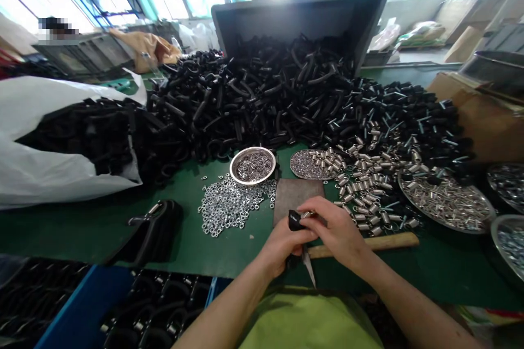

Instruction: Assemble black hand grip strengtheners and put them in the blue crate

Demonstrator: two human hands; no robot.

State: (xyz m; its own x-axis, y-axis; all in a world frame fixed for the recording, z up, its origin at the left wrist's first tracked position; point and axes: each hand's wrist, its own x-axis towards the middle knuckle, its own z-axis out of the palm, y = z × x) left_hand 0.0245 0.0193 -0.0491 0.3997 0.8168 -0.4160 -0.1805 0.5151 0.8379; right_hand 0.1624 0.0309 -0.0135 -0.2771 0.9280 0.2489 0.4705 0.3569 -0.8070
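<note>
In front of my body, my left hand (282,244) is closed around a black plastic part (294,220). The fingers of my right hand (338,228) pinch a small metal spring (308,214) against that part's end. A pointed metal blade (309,268) sticks out below my hands; its other end is hidden. Both hands are above the near edge of a flat grey metal plate (297,192). Beneath my right hand lies a wooden handle (395,241), with its far end covered.
Loose nuts (229,204) lie beside a round metal bowl (252,166). Loose springs (364,191) spread at right near a tray of small metal pieces (448,202). Black parts (262,98) heap before a tipped grey crate (301,16). Assembled black pieces (153,232) stand left.
</note>
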